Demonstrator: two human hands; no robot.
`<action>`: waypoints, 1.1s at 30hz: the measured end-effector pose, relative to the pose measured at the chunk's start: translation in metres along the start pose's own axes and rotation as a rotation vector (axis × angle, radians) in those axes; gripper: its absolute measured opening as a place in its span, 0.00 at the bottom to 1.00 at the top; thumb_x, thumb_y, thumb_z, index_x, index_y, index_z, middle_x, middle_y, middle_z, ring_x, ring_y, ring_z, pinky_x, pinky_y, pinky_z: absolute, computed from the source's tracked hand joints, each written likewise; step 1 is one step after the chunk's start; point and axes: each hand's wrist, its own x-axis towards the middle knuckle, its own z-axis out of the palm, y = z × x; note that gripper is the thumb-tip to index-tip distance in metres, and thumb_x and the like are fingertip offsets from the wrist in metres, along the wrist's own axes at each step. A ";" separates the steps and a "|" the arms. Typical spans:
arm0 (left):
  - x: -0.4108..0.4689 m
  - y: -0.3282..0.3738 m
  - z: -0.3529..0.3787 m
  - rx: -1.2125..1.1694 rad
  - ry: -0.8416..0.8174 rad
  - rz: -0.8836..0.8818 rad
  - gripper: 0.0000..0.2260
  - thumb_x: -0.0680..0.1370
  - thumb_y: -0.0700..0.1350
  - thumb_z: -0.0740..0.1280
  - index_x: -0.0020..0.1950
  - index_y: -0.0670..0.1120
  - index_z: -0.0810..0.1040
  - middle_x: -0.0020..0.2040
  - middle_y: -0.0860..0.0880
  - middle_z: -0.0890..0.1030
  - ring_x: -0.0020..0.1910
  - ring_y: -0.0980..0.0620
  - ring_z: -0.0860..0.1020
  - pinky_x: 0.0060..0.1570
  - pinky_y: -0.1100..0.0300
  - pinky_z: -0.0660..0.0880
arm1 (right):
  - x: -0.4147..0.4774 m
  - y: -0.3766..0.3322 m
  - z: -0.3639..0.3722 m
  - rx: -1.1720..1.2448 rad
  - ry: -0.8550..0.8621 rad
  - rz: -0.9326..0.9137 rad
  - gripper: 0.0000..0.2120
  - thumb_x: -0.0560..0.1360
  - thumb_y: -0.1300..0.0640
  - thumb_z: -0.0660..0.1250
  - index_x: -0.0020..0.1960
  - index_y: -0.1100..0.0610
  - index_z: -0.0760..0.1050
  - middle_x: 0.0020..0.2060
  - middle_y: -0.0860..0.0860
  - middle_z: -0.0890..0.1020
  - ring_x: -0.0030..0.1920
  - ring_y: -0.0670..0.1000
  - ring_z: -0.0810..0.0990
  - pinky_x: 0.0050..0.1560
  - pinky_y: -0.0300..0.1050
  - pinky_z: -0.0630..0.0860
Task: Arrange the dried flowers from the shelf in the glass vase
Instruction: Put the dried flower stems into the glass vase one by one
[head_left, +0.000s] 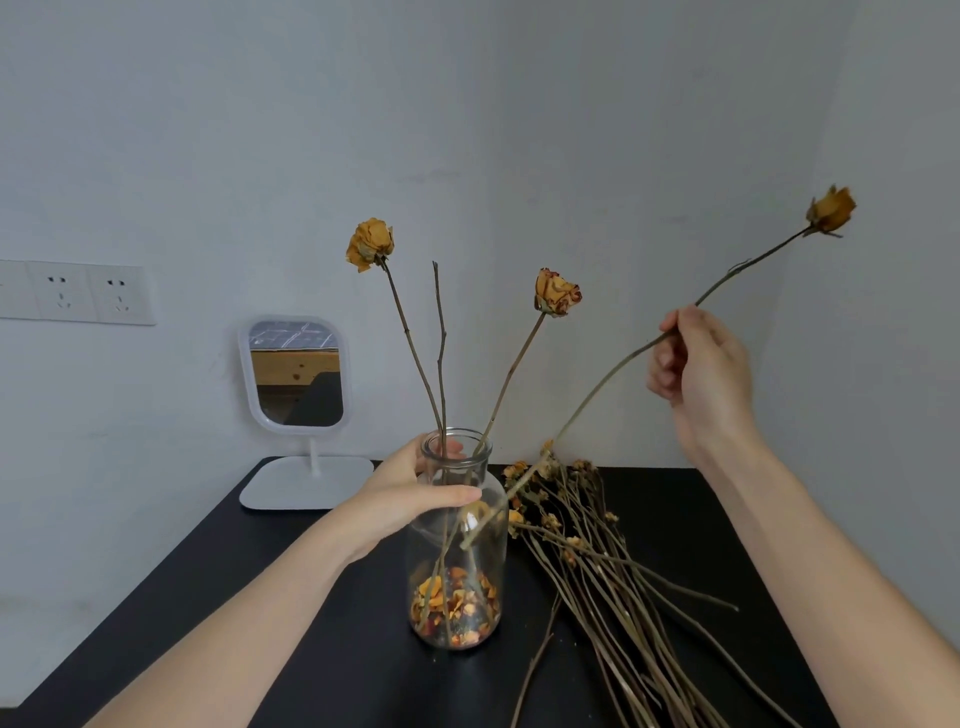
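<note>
A clear glass vase (457, 566) stands on the black shelf top (311, 649), with loose dried petals at its bottom. Two dried yellow roses (557, 292) and one bare stem stand in it. My left hand (410, 493) grips the vase around its neck. My right hand (696, 374) pinches the stem of a third dried rose (831, 209), held tilted in the air right of the vase; its lower end reaches down beside the vase's shoulder. A bundle of dried flowers (597, 561) lies on the shelf top to the right of the vase.
A small white-framed mirror (296, 374) on a flat base stands at the back left of the shelf top. Wall sockets (88, 293) sit on the wall to the left. Bare walls close in behind and on the right.
</note>
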 end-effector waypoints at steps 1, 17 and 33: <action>0.001 0.000 0.002 0.013 0.026 0.016 0.23 0.63 0.52 0.78 0.54 0.58 0.74 0.52 0.58 0.80 0.54 0.59 0.76 0.47 0.66 0.72 | 0.000 -0.002 0.002 0.015 -0.008 -0.003 0.16 0.82 0.56 0.52 0.37 0.55 0.70 0.21 0.45 0.69 0.21 0.44 0.64 0.21 0.35 0.60; 0.006 0.000 0.039 0.196 0.338 0.035 0.33 0.62 0.61 0.75 0.59 0.51 0.65 0.58 0.51 0.73 0.61 0.50 0.70 0.62 0.46 0.70 | 0.014 -0.010 0.017 0.031 0.066 -0.124 0.15 0.82 0.56 0.50 0.39 0.54 0.68 0.24 0.46 0.69 0.23 0.44 0.65 0.21 0.36 0.62; -0.003 -0.013 0.027 0.002 0.114 0.066 0.17 0.68 0.58 0.72 0.52 0.67 0.69 0.53 0.66 0.76 0.53 0.68 0.73 0.44 0.72 0.67 | -0.021 0.033 0.061 -0.526 -0.522 0.103 0.09 0.76 0.55 0.65 0.44 0.56 0.82 0.29 0.49 0.78 0.24 0.43 0.70 0.27 0.33 0.71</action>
